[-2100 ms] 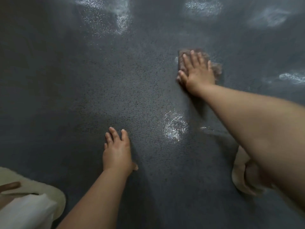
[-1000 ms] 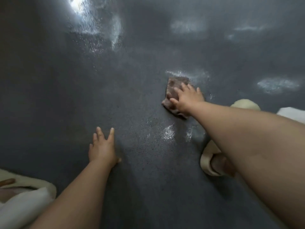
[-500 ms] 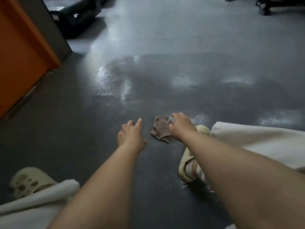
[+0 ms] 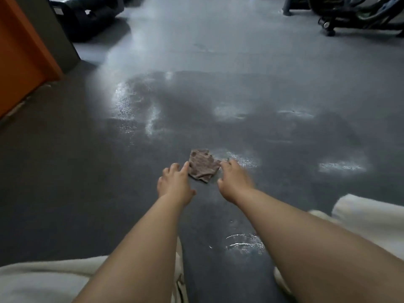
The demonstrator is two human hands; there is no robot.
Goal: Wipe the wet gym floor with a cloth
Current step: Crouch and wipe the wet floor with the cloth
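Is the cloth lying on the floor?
Yes, the cloth lies crumpled on the dark floor, between the left hand and the right hand.

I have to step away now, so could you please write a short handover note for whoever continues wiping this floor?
Left hand: fingers straight, tips at the left edge of the cloth, gripping nothing.
Right hand: at the cloth's right edge; blurred, so its grip cannot be told.
Cloth: crumpled on the floor between both hands.
Done: the floor near and left of the hands looks dull and dry.
Left: shiny wet patches remain beyond the cloth, to the right, and one near the right forearm. Take up the cloth and wipe these.
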